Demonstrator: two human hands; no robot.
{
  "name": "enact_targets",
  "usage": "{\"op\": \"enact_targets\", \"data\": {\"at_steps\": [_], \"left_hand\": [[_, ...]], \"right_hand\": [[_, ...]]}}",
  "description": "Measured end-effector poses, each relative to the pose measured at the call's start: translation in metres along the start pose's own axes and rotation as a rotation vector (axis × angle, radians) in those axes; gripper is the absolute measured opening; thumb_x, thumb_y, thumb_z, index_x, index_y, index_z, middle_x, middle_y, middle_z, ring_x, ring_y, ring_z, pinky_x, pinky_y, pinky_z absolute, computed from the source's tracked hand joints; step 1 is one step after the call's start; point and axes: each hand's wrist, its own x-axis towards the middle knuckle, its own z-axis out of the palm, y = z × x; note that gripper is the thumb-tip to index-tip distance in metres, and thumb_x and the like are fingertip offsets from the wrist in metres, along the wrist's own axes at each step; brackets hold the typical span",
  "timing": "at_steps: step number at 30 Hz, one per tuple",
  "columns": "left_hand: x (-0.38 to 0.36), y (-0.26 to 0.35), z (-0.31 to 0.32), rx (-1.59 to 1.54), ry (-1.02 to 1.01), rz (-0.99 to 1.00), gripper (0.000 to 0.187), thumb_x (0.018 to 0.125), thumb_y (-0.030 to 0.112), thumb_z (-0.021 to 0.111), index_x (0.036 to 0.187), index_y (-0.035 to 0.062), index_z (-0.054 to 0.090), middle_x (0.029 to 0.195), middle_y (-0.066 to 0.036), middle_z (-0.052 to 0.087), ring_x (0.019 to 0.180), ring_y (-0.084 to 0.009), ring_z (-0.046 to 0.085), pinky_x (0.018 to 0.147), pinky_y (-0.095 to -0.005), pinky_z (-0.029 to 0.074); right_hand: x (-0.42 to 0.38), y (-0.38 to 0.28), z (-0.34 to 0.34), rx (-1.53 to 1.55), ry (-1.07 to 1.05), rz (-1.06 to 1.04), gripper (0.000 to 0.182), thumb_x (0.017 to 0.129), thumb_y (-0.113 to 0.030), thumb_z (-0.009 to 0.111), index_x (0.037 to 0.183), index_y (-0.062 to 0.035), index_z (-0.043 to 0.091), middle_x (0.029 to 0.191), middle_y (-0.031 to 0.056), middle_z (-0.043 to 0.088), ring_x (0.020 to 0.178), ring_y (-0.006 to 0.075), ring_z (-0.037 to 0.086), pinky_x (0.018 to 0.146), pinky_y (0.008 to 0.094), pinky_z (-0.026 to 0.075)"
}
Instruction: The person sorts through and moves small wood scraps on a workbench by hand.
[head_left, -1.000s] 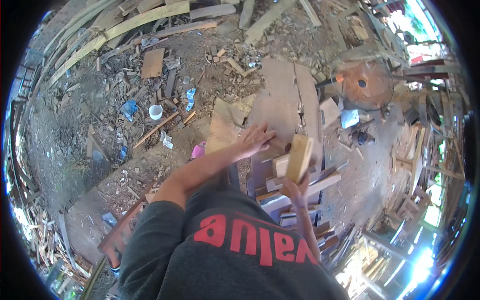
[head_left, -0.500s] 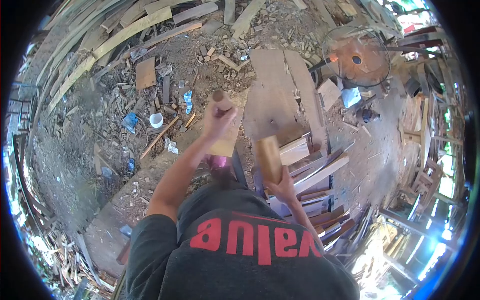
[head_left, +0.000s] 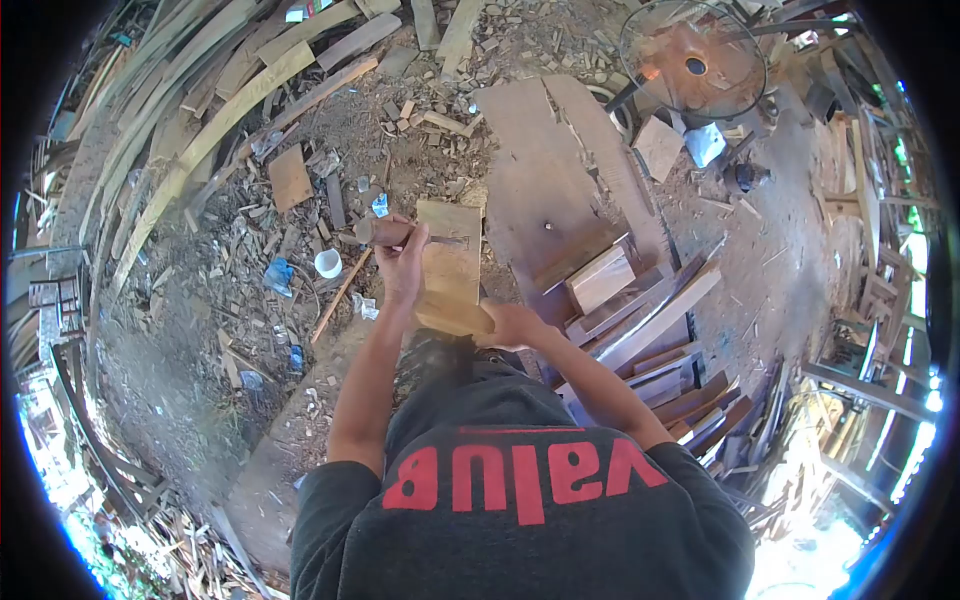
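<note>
My left hand (head_left: 402, 268) is wrapped round the thick brown wooden handle (head_left: 388, 232) of a tool. A thin part of the tool seems to extend right over a flat light-brown board (head_left: 450, 218); its exact shape is hard to make out. Close to my body, my right hand (head_left: 512, 327) grips the right end of a yellowish wooden block (head_left: 452, 315). The block lies across the near part of the board, just below my left hand.
Stacked wooden pieces (head_left: 640, 312) lie at the right beside a wide plank (head_left: 540, 170). A round wire-guarded fan (head_left: 695, 62) stands at the upper right. On the littered ground at the left are a white cup (head_left: 328, 263) and long boards (head_left: 215, 130).
My right hand has brought the wooden block left and turned it crosswise over the board. My left hand has moved down and left, with the tool now lying sideways. The view has shifted.
</note>
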Motion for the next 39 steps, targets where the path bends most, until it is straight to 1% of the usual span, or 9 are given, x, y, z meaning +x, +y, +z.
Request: {"op": "enact_targets", "data": {"at_steps": [3,5,8,14,21,27,31,36,39], "left_hand": [[0.002,-0.007,-0.008,0.021,0.096,-0.009,0.026,0.083,0.005,0.074,0.098,0.0092,0.053,0.083,0.000,0.057,0.068,-0.0072,0.053,0.055,-0.0217,0.044],[0.005,-0.012,-0.010,-0.017,0.123,-0.011,0.026,0.082,0.008,0.073,0.099,0.0097,0.054,0.081,-0.003,0.060,0.059,-0.0093,0.055,0.051,-0.0220,0.045],[0.007,-0.026,-0.007,-0.073,0.240,-0.131,0.028,0.081,0.014,0.075,0.100,0.0084,0.055,0.081,-0.005,0.061,0.059,-0.0124,0.058,0.051,-0.0237,0.047],[0.020,-0.045,-0.021,-0.098,0.231,-0.238,0.035,0.079,0.025,0.076,0.102,0.0081,0.054,0.084,-0.007,0.063,0.062,-0.0158,0.062,0.052,-0.0258,0.050],[0.001,-0.071,0.007,-0.152,0.130,-0.268,0.034,0.080,0.016,0.077,0.102,0.0122,0.051,0.087,-0.004,0.061,0.067,-0.0153,0.062,0.056,-0.0290,0.052],[0.001,-0.031,-0.010,-0.141,0.101,-0.182,0.033,0.081,0.012,0.074,0.106,0.0070,0.053,0.089,-0.009,0.062,0.068,-0.0174,0.063,0.054,-0.0294,0.050],[0.004,-0.021,-0.020,-0.203,0.215,-0.052,0.030,0.082,0.012,0.074,0.104,0.0056,0.055,0.079,-0.008,0.063,0.057,-0.0157,0.061,0.050,-0.0265,0.048],[0.007,-0.027,-0.026,-0.167,0.384,-0.197,0.032,0.080,0.012,0.076,0.105,0.0049,0.055,0.086,-0.010,0.065,0.058,-0.0187,0.064,0.051,-0.0271,0.053],[0.005,-0.029,-0.024,-0.166,0.344,-0.214,0.032,0.080,0.009,0.075,0.105,0.0047,0.055,0.088,-0.010,0.065,0.061,-0.0185,0.065,0.055,-0.0274,0.055]], "right_hand": [[-0.017,0.014,-0.009,-0.001,0.056,0.028,0.067,0.070,-0.046,0.074,0.120,-0.0083,0.050,0.101,0.0221,0.068,0.097,0.0409,0.065,0.084,0.0500,0.050],[-0.033,0.014,-0.021,0.012,0.071,0.132,0.067,0.070,-0.046,0.073,0.120,-0.0085,0.051,0.097,0.0217,0.069,0.094,0.0406,0.066,0.083,0.0494,0.051],[-0.045,0.026,-0.030,0.083,0.114,0.185,0.066,0.070,-0.047,0.074,0.118,-0.0062,0.051,0.097,0.0232,0.068,0.094,0.0406,0.066,0.082,0.0486,0.051],[-0.055,0.031,-0.035,0.153,0.070,0.216,0.074,0.071,-0.051,0.075,0.119,-0.0011,0.047,0.096,0.0276,0.066,0.093,0.0428,0.065,0.082,0.0486,0.049],[-0.056,0.024,-0.024,0.119,0.111,0.267,0.070,0.072,-0.048,0.073,0.117,-0.0008,0.048,0.094,0.0276,0.067,0.091,0.0450,0.066,0.082,0.0508,0.051],[-0.068,0.032,-0.015,0.137,0.221,0.280,0.065,0.074,-0.046,0.071,0.115,-0.0007,0.047,0.092,0.0300,0.066,0.090,0.0458,0.065,0.081,0.0524,0.051],[-0.082,0.035,-0.017,0.208,0.309,0.281,0.062,0.074,-0.044,0.071,0.111,-0.0009,0.047,0.087,0.0287,0.066,0.086,0.0453,0.066,0.078,0.0511,0.051],[-0.095,0.028,-0.029,0.282,0.409,0.217,0.059,0.072,-0.040,0.074,0.109,-0.0016,0.048,0.084,0.0266,0.066,0.083,0.0441,0.067,0.076,0.0497,0.051],[-0.099,0.027,-0.038,0.272,0.455,0.198,0.060,0.072,-0.038,0.075,0.111,-0.0018,0.049,0.084,0.0253,0.066,0.083,0.0430,0.067,0.076,0.0473,0.051]]}}
